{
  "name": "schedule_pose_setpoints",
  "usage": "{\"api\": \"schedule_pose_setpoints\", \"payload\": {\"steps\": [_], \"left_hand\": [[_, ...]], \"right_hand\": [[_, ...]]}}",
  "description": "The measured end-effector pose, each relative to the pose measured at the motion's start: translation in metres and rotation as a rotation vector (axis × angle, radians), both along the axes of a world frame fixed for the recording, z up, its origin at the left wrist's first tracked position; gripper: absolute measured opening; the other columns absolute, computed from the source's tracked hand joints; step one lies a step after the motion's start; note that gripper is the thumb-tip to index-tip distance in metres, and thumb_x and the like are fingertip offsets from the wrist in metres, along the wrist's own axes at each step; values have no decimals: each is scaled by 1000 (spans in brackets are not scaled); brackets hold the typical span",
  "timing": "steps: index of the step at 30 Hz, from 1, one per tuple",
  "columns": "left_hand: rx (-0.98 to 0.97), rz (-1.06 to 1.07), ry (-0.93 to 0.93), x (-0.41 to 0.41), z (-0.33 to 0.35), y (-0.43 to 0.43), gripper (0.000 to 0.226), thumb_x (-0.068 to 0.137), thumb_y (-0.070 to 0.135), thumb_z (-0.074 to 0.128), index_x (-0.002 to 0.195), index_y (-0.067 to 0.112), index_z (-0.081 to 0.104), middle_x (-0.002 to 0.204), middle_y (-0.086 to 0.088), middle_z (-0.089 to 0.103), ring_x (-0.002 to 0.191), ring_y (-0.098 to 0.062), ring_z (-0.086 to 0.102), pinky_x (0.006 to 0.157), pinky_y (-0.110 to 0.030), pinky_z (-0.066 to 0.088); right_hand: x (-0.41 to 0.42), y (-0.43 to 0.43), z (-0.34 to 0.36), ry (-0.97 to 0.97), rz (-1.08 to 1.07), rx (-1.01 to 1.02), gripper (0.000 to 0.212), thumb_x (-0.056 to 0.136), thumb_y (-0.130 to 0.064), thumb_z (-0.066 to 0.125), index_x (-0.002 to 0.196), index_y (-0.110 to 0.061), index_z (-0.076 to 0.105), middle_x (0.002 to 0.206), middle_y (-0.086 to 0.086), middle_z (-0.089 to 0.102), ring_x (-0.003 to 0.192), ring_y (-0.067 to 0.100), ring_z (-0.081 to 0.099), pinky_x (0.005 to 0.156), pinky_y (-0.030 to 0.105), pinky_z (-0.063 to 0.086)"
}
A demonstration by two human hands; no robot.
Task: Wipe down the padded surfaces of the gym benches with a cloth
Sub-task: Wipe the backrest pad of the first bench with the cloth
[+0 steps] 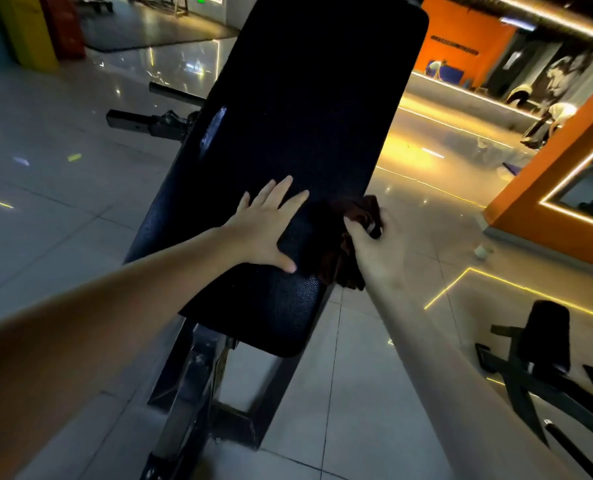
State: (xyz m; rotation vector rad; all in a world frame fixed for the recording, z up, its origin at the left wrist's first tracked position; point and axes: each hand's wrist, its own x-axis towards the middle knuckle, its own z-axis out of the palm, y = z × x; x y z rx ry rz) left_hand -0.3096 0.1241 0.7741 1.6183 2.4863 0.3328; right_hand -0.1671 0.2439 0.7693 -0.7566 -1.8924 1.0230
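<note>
My left hand [265,230] lies flat, fingers spread, on the black bench pad [298,133]. My right hand [374,251] grips the bunched brown cloth [353,216] at the pad's right edge. Cloth looks soft and light; hold it wadded.

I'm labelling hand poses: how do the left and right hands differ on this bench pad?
The left hand lies flat with fingers spread; the right hand curls round a dark cloth. The left hand rests on top of the bench pad; the right hand sits at its right edge. Both are bare, near the pad's lower end.
</note>
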Motion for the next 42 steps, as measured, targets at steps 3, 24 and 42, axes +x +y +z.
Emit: {"api": "schedule_pose_setpoints", "payload": {"steps": [3,24,42], "left_hand": [[-342,8,247,-20,-16,12,156,55,56,87,143,23,-38,142,-11,-52,140,-34,-34,112,-69,1],[-473,142,368,-26,-46,25,174,37,64,89,120,18,-57,125,-16,-65,130,-41,-46,108,-74,0],[-463,176,375,-20,-48,23,178,31,64,89,109,14,-63,122,-19,-66,130,-42,-45,107,-73,0]], "right_hand": [[-37,25,0,-284,-19,544,9,82,-13,65,84,-7,57,100,10,54,87,25,56,69,30,44],[-34,45,-71,-590,517,1215,48,93,-16,39,133,7,51,142,22,47,133,38,42,108,50,37],[-8,24,-96,-479,601,1223,42,93,-12,44,127,10,56,135,25,52,128,39,48,104,49,44]]}}
